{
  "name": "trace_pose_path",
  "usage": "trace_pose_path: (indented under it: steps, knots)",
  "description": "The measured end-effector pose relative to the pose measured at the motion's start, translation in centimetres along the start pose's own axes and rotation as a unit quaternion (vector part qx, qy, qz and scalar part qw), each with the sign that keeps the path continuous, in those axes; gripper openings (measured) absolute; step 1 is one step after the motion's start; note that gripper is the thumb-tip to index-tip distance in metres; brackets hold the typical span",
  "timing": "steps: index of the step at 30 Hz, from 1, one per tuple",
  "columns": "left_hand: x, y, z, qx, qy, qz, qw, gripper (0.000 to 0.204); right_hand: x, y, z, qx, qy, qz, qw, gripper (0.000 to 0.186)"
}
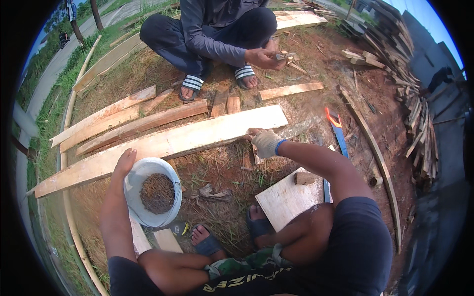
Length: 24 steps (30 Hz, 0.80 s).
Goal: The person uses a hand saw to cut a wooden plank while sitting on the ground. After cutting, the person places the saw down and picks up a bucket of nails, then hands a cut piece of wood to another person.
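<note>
A long pale plank (182, 138) stretches across in front of me, from the far left to right of the middle. My left hand (126, 161) is closed at its near edge, right beside the rim of a white bucket (130, 190). Inside the bucket lies a heap of brown nails (157, 194). My right hand (267, 142), in a light knitted glove with bare fingertips, grips the near edge close to the plank's right end; part of its grip is hidden. A handsaw (337, 132) with a blue blade and orange handle rests on the ground to the right.
Opposite me squats a person (217, 39) holding a small greyish tool (286, 56). More boards (143, 126) lie beyond the plank. A square plywood sheet (281, 200) bearing a wood block (305, 178) is by my right leg. A long pole (375, 153) and stacked timber (419, 128) are at right.
</note>
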State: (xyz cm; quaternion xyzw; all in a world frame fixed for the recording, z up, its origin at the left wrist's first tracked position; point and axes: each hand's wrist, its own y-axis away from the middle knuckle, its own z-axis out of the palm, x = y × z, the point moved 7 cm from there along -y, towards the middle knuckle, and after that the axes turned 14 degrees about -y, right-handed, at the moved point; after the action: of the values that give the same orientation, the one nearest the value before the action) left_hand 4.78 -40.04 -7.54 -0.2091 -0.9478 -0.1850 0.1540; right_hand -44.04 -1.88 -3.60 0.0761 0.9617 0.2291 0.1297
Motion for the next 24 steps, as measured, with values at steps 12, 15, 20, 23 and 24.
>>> trace_pose_path:
  steps: [12, 15, 20, 23, 24]
  knots:
    - [-17.6, 14.4, 4.3, -0.055, 0.093, -0.31, 0.945, 0.048, 5.3, 10.6, 9.5, -0.128, -0.101, 0.084, 0.983, 0.047]
    - [-15.1, 16.5, 3.7, -0.062, 0.109, -0.28, 0.952, 0.045, 5.3, 9.8, 9.8, -0.104, -0.112, 0.076, 0.985, 0.046]
    - [-13.5, 14.7, 3.5, -0.032, 0.133, -0.281, 0.95, 0.046, 5.8, 8.7, 11.6, -0.135, -0.117, 0.065, 0.982, 0.047]
    - [-13.3, 12.1, 3.2, -0.045, 0.127, -0.206, 0.969, 0.046, 5.6, 8.4, 11.6, -0.132, -0.14, 0.059, 0.98, 0.047]
    - [-13.1, 11.2, 3.6, -0.053, 0.124, -0.173, 0.976, 0.046, 5.6, 8.7, 11.6, -0.13, -0.152, 0.062, 0.978, 0.047]
